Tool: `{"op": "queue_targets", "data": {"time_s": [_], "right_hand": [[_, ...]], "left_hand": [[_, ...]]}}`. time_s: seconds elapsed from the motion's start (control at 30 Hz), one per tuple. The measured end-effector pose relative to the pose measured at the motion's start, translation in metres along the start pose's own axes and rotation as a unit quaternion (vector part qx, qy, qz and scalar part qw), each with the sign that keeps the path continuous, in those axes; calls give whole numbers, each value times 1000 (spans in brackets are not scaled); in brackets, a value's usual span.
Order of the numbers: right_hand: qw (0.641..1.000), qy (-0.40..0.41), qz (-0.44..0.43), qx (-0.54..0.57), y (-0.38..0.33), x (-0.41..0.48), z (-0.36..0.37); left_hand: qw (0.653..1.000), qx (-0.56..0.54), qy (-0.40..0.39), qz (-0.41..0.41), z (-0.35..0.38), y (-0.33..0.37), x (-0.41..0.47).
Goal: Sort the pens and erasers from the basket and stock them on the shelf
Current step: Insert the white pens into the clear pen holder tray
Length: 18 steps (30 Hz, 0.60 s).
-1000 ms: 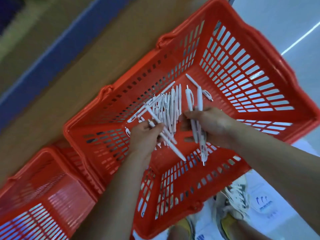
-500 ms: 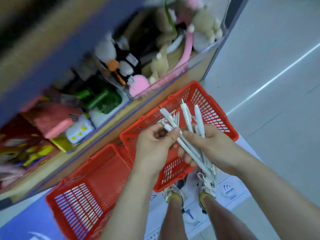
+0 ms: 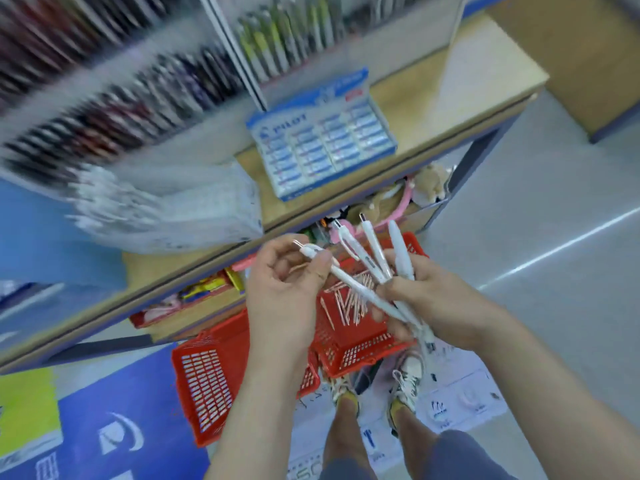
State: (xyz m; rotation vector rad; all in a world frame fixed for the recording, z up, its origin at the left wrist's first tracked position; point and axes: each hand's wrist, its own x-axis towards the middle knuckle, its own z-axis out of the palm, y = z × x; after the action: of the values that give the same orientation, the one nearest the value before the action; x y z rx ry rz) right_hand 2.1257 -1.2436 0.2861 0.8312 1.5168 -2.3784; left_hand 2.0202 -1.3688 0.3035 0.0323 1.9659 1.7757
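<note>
My right hand point(image 3: 426, 299) grips a bundle of white pens point(image 3: 372, 258) that fan upward. My left hand point(image 3: 284, 285) pinches the top end of one white pen point(image 3: 346, 282) whose other end reaches into the bundle. Both hands are held above a red basket point(image 3: 356, 351) on the floor, which holds several more pens. On the wooden shelf point(image 3: 415, 98) ahead stands a blue Pilot box of erasers point(image 3: 322, 136). Racks of pens point(image 3: 173, 81) rise behind it, blurred.
A second red basket point(image 3: 207, 375) stands on the floor to the left. The lower shelf holds plush toys point(image 3: 408, 199) and packets. My feet in sneakers point(image 3: 408, 379) stand on a printed mat. Grey floor lies to the right.
The view has lifted from the basket up to the shelf. Both hands have risen with the pens, and the pen racks and eraser box have come into sight.
</note>
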Motion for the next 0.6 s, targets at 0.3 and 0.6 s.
{"op": "queue_targets", "data": {"time_s": [0.3,0.6], "right_hand": [[989,44,-131,-48,-63,9,67],[983,76,-133,-99,-90,44,121]], "left_hand": [[1000,24,-4,19,-74,96,19],[997,45,44,35,-137,137,38]]}}
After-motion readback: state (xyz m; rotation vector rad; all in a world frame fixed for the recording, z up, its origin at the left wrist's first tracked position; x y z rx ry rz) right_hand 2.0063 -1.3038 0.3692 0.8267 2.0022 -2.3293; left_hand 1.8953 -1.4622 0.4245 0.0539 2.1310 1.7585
